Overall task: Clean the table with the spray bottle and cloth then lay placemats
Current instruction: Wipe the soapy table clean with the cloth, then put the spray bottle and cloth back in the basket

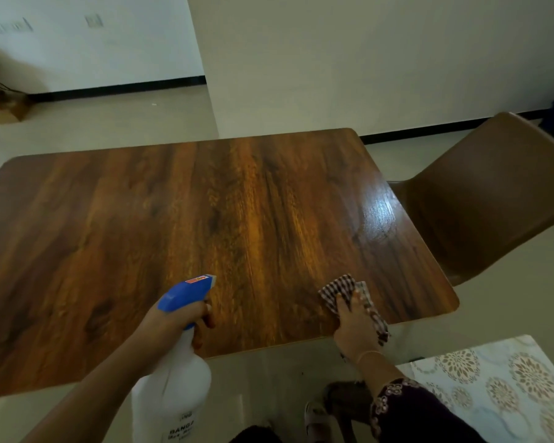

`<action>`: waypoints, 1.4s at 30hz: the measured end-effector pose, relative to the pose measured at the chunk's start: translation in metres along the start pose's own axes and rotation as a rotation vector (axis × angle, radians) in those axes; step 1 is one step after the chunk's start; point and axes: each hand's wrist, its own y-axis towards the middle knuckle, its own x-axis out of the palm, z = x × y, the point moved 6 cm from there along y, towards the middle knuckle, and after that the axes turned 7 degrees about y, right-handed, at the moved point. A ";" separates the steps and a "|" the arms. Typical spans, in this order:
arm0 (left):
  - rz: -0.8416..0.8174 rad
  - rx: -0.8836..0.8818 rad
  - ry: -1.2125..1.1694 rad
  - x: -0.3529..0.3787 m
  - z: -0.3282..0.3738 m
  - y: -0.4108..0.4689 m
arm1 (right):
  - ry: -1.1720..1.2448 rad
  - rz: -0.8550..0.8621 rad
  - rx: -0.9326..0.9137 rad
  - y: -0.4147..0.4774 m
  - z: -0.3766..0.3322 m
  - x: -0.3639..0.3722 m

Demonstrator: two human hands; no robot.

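Wood-grain tabletop (237,203), glossy, with a wet sheen at centre right, so I'd say we're mid-wipe. Left hand (173,318) grips the white spray bottle (176,372) by its blue trigger head, lower centre. Right hand (354,327) presses flat on the checked cloth (336,287), lower right. Next probably calls for long strokes toward the duller left side. What looks like a floral placemat (493,378) sits bottom right.

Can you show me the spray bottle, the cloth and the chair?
spray bottle (176,378), head view, on its white body.
cloth (337,288), head view, on its checked far corner.
chair (493,203), head view, on its brown seat shell.
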 end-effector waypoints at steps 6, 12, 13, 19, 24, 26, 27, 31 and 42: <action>-0.001 -0.015 0.015 0.013 -0.007 -0.003 | -0.142 -0.178 -0.451 -0.038 -0.087 0.042; -0.032 -0.013 0.034 0.014 -0.007 -0.002 | -0.380 -0.111 -0.606 -0.042 -0.088 0.064; -0.030 -0.007 0.045 0.013 -0.006 -0.002 | -0.398 -0.080 -0.591 -0.042 -0.080 0.062; -0.038 0.045 0.056 0.004 0.000 -0.003 | -0.367 0.132 -0.304 -0.032 -0.024 0.008; -0.055 0.042 0.037 0.004 -0.006 -0.004 | 0.209 0.171 0.095 -0.029 0.032 -0.035; -0.049 0.056 0.039 0.006 -0.008 -0.003 | 0.494 0.230 0.163 -0.037 0.042 -0.046; -0.044 0.062 0.059 0.007 -0.009 -0.003 | 0.619 0.260 0.187 -0.043 0.046 -0.050; -0.046 0.101 0.140 0.019 -0.008 -0.002 | 1.130 0.261 0.326 -0.074 0.056 -0.044; -0.126 0.231 0.261 0.082 0.017 -0.024 | 1.581 0.270 0.647 -0.141 0.090 -0.032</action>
